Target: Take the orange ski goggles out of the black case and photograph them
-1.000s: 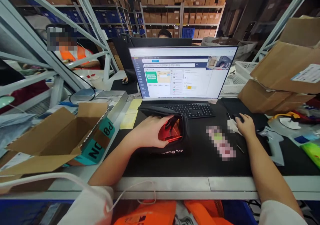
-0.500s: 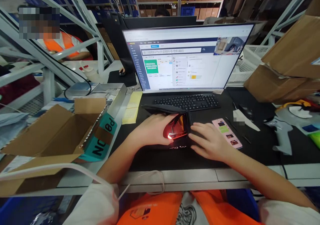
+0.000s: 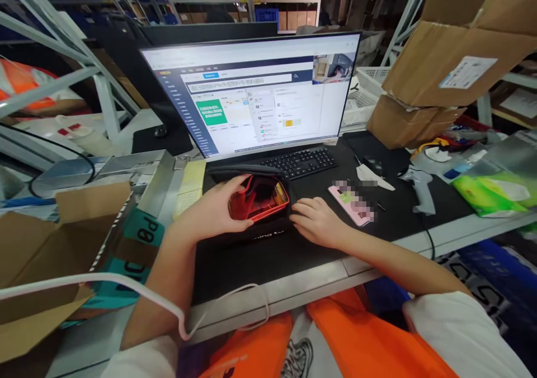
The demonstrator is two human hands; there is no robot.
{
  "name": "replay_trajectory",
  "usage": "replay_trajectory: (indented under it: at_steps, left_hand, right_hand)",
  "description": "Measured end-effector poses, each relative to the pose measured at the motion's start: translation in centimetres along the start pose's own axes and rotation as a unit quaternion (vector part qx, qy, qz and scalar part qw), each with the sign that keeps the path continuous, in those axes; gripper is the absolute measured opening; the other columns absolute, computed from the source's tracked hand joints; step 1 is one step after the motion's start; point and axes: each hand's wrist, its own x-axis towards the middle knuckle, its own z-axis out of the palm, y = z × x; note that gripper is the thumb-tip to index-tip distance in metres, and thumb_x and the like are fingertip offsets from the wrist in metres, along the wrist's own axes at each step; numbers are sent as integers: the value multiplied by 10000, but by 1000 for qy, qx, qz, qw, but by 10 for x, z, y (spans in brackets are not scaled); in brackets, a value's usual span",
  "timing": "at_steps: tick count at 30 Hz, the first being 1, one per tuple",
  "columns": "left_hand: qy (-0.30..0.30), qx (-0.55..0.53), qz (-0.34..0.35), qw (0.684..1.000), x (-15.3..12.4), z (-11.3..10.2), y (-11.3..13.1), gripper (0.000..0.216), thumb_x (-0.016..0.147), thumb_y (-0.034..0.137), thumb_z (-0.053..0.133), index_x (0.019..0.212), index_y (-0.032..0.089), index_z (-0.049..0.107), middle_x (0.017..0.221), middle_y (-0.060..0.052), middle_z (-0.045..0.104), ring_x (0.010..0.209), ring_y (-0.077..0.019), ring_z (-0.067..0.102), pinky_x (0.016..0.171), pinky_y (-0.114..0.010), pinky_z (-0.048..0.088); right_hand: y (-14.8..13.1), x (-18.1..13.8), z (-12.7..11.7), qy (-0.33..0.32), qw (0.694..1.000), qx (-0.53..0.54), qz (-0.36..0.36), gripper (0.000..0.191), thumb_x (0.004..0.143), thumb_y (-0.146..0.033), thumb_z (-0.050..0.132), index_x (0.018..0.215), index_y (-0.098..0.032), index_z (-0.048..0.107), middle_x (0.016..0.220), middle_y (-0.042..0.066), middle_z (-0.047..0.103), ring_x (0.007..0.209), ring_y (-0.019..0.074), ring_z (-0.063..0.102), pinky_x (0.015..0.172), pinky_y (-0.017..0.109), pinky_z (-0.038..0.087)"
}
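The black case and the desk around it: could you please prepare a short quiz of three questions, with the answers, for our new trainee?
1. True or false: the black case is fully closed.
2. Which of these lies between the right hand and the handheld scanner? A) monitor B) phone C) teal-printed box
3. Fill in: beside the left hand, the inside of the case shows mostly the colour ____.

Key: 1 false, its top stands open; 2 B; 3 red.
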Motion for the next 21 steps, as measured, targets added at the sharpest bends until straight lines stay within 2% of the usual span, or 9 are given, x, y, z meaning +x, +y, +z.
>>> replay_trajectory:
  at_steps: [2, 5, 8, 10, 15, 17, 21]
  left_hand:
    - [39, -69, 37, 996, -5, -6, -8, 1081, 682, 546, 895, 1612, 245, 432, 1338, -115, 713, 1244, -352, 705, 1112, -498, 572]
    - [110, -179, 104, 972, -11, -11, -20, 1081, 711, 502, 928, 1631, 311, 392, 1296, -89, 723, 1222, -331, 706, 1122, -516, 564]
    - [151, -231, 141, 951, -10, -5, -22, 1156, 672, 536, 964, 1637, 317, 369, 1256, -94, 734, 1205, -326, 706, 1133, -523, 549]
    - [180, -249, 161, 938, -6, 4, -17, 1213, 646, 597, 963, 1644, 292, 345, 1242, -112, 735, 1209, -323, 702, 1141, -513, 538]
    - [272, -264, 165, 911, 4, 20, 5, 1321, 628, 803, 871, 1662, 283, 235, 1181, -111, 722, 1178, -310, 698, 1119, -500, 541]
    - [303, -271, 165, 899, 5, 22, 14, 1317, 640, 817, 857, 1661, 296, 209, 1161, -101, 718, 1171, -309, 701, 1108, -504, 546]
    - [375, -297, 160, 863, 0, 25, 30, 1231, 705, 780, 850, 1657, 346, 203, 1229, -95, 706, 1149, -293, 723, 1030, -461, 592]
  right_hand:
    - [3, 1, 0, -1, 1000, 3, -5, 195, 989, -185, 631, 1151, -201, 739, 1240, 131, 746, 1224, 284, 630, 912, 433, 492]
    - [5, 3, 0, 5, 1000, 15, -16, 200, 991, -193, 616, 1143, -195, 746, 1248, 136, 748, 1216, 282, 638, 908, 438, 516]
    - [0, 8, -1, 26, 999, 31, -17, 247, 998, -229, 613, 1212, -186, 728, 1277, 156, 740, 1228, 297, 654, 939, 471, 533]
    - [-8, 12, -4, 53, 997, 57, 4, 343, 1001, -272, 615, 1329, -191, 675, 1308, 168, 725, 1239, 310, 663, 979, 507, 541]
    - [-26, 25, -11, 116, 976, 142, 116, 681, 978, -390, 680, 1592, -236, 432, 1460, 193, 625, 1346, 348, 614, 1081, 573, 546]
    - [-32, 32, -14, 127, 970, 161, 133, 818, 960, -454, 711, 1656, -252, 331, 1556, 206, 545, 1445, 375, 542, 1144, 609, 513]
    - [-44, 53, -18, 109, 968, 179, 141, 1150, 895, -595, 767, 1740, -285, 51, 1745, 209, 303, 1596, 415, 358, 1230, 667, 425]
